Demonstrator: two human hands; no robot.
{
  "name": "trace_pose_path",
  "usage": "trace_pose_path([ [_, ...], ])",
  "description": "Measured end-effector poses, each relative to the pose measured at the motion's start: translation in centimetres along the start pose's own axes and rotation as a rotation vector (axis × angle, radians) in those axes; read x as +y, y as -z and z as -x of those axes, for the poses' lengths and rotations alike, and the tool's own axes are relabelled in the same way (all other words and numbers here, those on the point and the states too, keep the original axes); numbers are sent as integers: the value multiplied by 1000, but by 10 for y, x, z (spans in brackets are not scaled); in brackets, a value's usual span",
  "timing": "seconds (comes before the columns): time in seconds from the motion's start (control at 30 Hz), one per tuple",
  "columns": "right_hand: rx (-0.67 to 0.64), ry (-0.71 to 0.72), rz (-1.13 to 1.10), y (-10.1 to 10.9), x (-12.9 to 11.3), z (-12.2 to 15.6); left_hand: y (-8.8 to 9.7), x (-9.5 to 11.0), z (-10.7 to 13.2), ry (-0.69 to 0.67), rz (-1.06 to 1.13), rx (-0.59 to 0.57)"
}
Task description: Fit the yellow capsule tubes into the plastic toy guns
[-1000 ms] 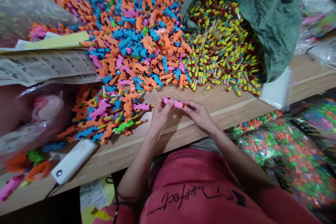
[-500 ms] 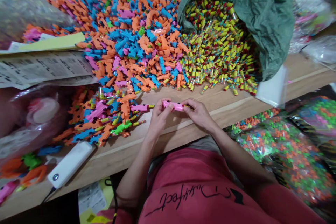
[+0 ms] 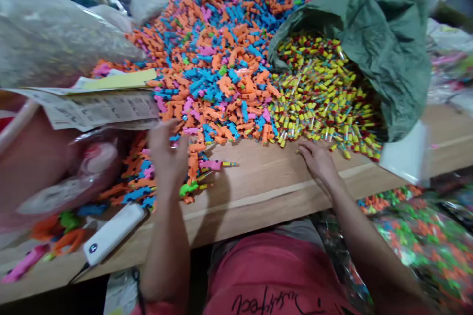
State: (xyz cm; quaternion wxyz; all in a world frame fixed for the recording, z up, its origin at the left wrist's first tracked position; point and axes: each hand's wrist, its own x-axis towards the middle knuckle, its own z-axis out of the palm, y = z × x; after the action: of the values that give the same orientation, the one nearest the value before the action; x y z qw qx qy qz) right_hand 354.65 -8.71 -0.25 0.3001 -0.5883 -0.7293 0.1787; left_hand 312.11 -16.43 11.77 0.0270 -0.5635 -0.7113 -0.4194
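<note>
My left hand (image 3: 168,155), smeared by motion, is raised over the near left part of the toy heap with its thumb and fingers apart; I see nothing in it. My right hand (image 3: 318,160) rests on the wooden table at the near edge of a pile of small clear tubes with yellow wraps (image 3: 314,98). Its fingertips are pressed together, and what they pinch is too small to make out. Orange, blue and pink plastic toys (image 3: 221,83) form the large heap. Between my hands lies a pink toy (image 3: 210,165) with a yellow tube sticking out of its end.
A green sack (image 3: 391,54) lies open around the tubes. Printed sheets (image 3: 107,108) and a pink bin (image 3: 37,157) are on the left. A white power bank (image 3: 114,234) with a cable lies near the front edge. Filled clear bags (image 3: 424,241) sit below at right.
My hands, together on a pink toy before, have come apart. The left has swung left over the toys, the right has moved right to the tubes. The view has tilted up.
</note>
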Motion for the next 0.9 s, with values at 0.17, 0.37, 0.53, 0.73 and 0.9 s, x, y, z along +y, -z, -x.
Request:
trace_pose_path([
  [0.17,-52,43,105,-16,-3,9,-101,19,-4,3,-181,-442],
  [0.37,-32,7,46,-22,-3,20,-146,22,18,49,-270,-471],
  [0.53,-49,47,-21,-24,-18,22,-154,12,37,87,-97,-353],
  [0.73,-117,109,-145,-27,-44,28,-153,-3,29,132,-14,-357],
  [0.9,-136,124,-324,-33,-65,34,-158,-1,45,109,154,-346],
])
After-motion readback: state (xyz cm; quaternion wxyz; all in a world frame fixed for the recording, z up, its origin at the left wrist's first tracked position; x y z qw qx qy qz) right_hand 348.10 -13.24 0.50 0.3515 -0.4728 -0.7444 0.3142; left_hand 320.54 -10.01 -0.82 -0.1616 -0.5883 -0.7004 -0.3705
